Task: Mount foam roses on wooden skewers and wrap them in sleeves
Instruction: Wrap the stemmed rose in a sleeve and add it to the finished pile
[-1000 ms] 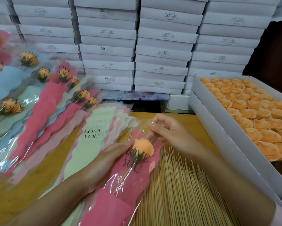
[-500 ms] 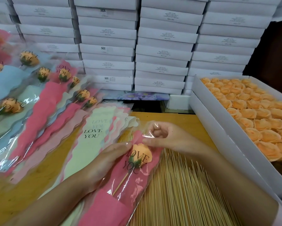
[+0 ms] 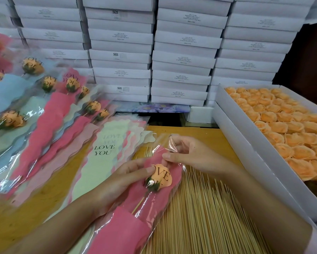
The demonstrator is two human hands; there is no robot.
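Observation:
An orange foam rose [image 3: 162, 177] on a wooden skewer [image 3: 139, 205] lies inside a pink and clear sleeve [image 3: 134, 224] printed LOVE YOU. My left hand [image 3: 124, 178] holds the sleeve from its left side, thumb pressing beside the rose. My right hand [image 3: 189, 153] pinches the clear top edge of the sleeve just above the rose. Under the sleeve spreads a pile of bare skewers [image 3: 203, 213].
A stack of empty sleeves [image 3: 102, 154] lies left of my hands. Finished wrapped roses [image 3: 44, 114] fan across the left. A white box of loose orange roses [image 3: 289, 129] stands on the right. Stacked white boxes [image 3: 181, 52] fill the back.
The rose has slid further down into the sleeve. My right hand moved from behind the film to pinching the sleeve's top edge.

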